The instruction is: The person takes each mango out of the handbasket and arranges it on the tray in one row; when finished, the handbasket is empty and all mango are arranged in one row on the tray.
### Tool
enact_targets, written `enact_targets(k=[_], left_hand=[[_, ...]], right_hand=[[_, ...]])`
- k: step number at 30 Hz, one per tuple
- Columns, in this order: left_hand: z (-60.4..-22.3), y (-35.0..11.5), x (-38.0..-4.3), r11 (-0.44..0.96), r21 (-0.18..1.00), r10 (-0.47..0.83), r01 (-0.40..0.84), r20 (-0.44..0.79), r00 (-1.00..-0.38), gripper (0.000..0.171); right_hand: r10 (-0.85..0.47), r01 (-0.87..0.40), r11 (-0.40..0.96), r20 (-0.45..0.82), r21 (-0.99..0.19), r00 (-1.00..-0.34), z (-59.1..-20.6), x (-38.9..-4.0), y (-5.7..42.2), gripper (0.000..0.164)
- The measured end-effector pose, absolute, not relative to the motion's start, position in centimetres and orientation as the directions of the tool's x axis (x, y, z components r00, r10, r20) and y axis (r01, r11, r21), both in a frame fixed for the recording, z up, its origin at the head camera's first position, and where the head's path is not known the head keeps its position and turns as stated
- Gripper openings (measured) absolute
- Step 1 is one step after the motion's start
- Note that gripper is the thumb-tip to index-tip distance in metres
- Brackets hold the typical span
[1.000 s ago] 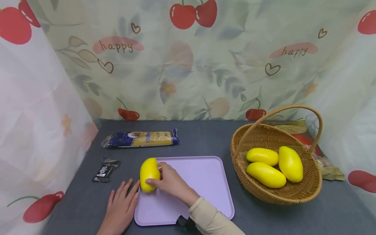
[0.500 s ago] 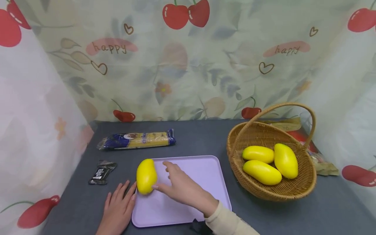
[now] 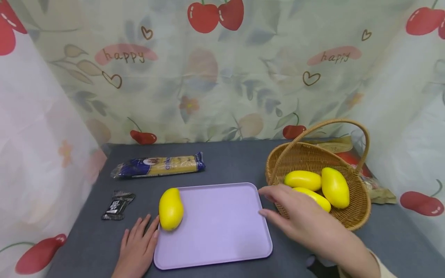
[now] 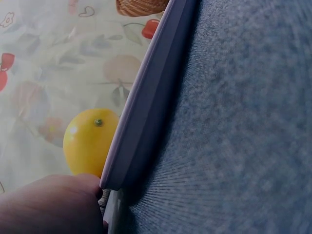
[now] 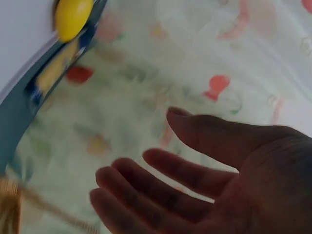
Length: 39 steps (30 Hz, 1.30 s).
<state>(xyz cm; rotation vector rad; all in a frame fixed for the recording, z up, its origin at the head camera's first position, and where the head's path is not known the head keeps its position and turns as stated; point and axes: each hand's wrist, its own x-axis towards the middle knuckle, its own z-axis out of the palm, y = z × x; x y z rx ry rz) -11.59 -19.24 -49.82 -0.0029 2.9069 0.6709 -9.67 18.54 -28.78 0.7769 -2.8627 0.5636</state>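
Observation:
One yellow mango (image 3: 171,209) lies lengthwise along the left side of a lilac tray (image 3: 222,224). My left hand (image 3: 137,247) rests flat on the table, its fingertips by the tray's left edge; in the left wrist view the thumb (image 4: 83,183) meets the tray's rim. Over the gap between tray and basket hovers my right hand (image 3: 306,216), fingers loosely spread and holding nothing. It partly hides the wicker basket (image 3: 361,200), in which three more mangoes (image 3: 335,188) lie. In the right wrist view the bare palm and fingers (image 5: 146,195) show nothing held.
Behind the tray lies a pasta packet (image 3: 167,165) in blue and clear wrapping. A small black wrapped snack (image 3: 118,205) sits left of it, nearer me. Behind the basket a brown-and-red packet (image 3: 380,195) is partly covered. The basket's tall handle (image 3: 365,143) arches up. Printed curtains enclose the table.
My right hand has let go of the mango on the tray's left side and moved right, to the basket's near-left side. The left hand stays by the tray. The head view shifts slightly.

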Motion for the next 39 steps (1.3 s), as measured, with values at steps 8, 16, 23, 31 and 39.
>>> enact_targets(k=[8, 16, 23, 31, 39], left_hand=[[-49.6, -19.3, -11.5, 0.894, 0.445, 0.035, -0.047, -0.174, -0.984, 0.062], [-49.7, -19.6, -11.5, 0.889, 0.455, 0.042, -0.054, -0.199, -0.979, 0.061], [-49.7, -19.7, -11.5, 0.882, 0.468, 0.047, -0.051, -0.194, -0.980, 0.062], [-49.7, -19.6, -11.4, 0.870, 0.492, 0.045, -0.026, -0.133, -0.990, 0.057], [-49.8, -19.7, -11.4, 0.869, 0.495, 0.053, -0.007, -0.108, -0.993, 0.057]], right_hand=[[-0.502, -0.491, 0.845, 0.005, -0.212, -0.865, -28.0, -15.0, 26.3, 0.029], [-0.511, -0.419, 0.852, -0.324, -0.316, -0.796, -30.7, -19.7, 30.3, 0.053], [-0.501, -0.387, 0.863, -0.441, -0.326, -0.745, -32.8, -20.9, 31.1, 0.065], [-0.490, -0.402, 0.871, -0.453, -0.281, -0.745, -34.0, -21.2, 31.0, 0.067], [-0.464, -0.403, 0.886, -0.452, -0.230, -0.762, -34.7, -21.1, 31.1, 0.066]])
